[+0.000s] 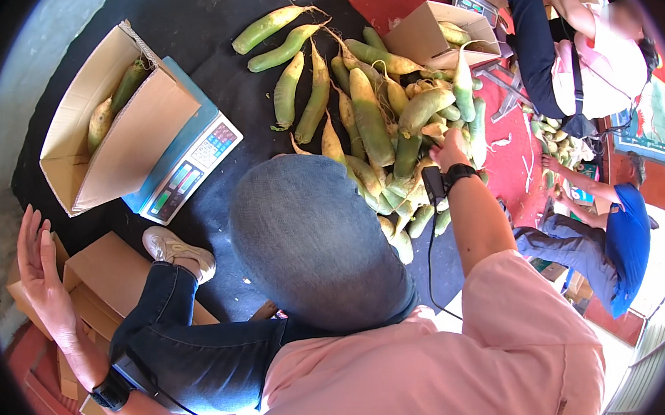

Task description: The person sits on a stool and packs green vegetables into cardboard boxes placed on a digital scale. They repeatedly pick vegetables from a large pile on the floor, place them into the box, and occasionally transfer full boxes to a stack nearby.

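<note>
A heap of long green radishes point(369, 120) with pale yellow root ends lies on the dark floor cloth, to the right of my knee. My right hand point(452, 151) is at the right side of this heap, its fingers curled against a radish; the fingertips are partly hidden. At the far left my left hand point(43, 278) is raised with its fingers stretched out, holding nothing. It is nearest to an open cardboard box point(147, 147), which stands tilted on a blue digital scale point(195, 167). Two radishes point(99, 123) show inside that box.
Folded cardboard boxes point(105, 269) lie below my left hand. Another open box point(428, 35) with radishes stands behind the heap. Two other people work at the right, one in pale pink point(604, 65) and one in blue point(626, 245). A cable point(432, 270) runs from my right wrist.
</note>
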Demonstrator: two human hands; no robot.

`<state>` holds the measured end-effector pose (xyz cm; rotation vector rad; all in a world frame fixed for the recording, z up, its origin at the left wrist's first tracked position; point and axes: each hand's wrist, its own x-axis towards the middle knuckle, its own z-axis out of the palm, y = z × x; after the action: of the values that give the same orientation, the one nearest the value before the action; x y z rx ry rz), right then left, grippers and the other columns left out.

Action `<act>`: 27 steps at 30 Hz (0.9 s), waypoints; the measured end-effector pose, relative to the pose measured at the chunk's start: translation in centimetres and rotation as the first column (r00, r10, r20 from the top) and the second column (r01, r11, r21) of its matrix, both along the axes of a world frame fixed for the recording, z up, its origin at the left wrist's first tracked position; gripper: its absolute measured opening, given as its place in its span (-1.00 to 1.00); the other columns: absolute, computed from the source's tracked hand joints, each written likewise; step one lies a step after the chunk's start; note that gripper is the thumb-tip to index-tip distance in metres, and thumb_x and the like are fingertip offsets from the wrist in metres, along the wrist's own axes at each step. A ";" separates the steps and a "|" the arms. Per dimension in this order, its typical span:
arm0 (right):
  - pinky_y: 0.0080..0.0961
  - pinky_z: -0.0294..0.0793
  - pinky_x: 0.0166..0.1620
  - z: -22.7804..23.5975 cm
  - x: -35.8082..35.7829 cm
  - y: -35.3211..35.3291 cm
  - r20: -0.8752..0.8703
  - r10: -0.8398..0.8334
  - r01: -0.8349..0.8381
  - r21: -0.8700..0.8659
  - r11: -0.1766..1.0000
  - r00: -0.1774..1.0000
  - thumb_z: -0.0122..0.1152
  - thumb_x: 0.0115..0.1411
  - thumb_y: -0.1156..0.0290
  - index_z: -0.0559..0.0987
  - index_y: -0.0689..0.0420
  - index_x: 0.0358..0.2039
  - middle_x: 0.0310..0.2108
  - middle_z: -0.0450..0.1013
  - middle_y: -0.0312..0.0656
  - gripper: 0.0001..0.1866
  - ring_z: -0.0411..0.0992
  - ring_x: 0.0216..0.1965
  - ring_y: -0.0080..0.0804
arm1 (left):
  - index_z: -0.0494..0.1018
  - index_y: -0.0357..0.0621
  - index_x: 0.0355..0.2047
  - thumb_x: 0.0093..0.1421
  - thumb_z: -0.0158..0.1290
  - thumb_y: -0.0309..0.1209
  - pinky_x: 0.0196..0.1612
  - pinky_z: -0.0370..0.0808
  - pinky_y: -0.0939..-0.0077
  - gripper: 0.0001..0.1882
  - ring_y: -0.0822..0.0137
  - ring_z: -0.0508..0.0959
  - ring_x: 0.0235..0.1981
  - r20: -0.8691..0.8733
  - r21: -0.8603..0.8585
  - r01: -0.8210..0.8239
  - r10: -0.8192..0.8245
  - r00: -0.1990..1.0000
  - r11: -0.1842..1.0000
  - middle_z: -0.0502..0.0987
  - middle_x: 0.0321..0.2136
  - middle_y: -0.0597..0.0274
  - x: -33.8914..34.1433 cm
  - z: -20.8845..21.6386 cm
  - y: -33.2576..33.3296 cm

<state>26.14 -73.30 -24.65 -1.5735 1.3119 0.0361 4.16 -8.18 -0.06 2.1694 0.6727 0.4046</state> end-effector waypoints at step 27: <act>-0.10 0.44 -0.08 1.4 13.4 -6.0 -0.646 0.622 -0.782 -0.617 -0.085 0.442 0.27 0.00 0.16 0.34 -0.03 0.09 -0.10 0.47 -0.01 -0.38 0.46 -0.11 0.04 | 0.35 -0.14 0.10 0.25 -0.01 -0.43 0.09 0.36 0.45 -0.61 0.33 0.45 0.01 -0.049 0.071 -0.120 0.123 0.991 0.990 0.44 0.00 0.07 0.8 -0.1 1.3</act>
<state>39.52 -79.29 -23.28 -3.2128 0.2340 0.1552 4.97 -6.85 -0.21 2.2163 0.8347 0.4401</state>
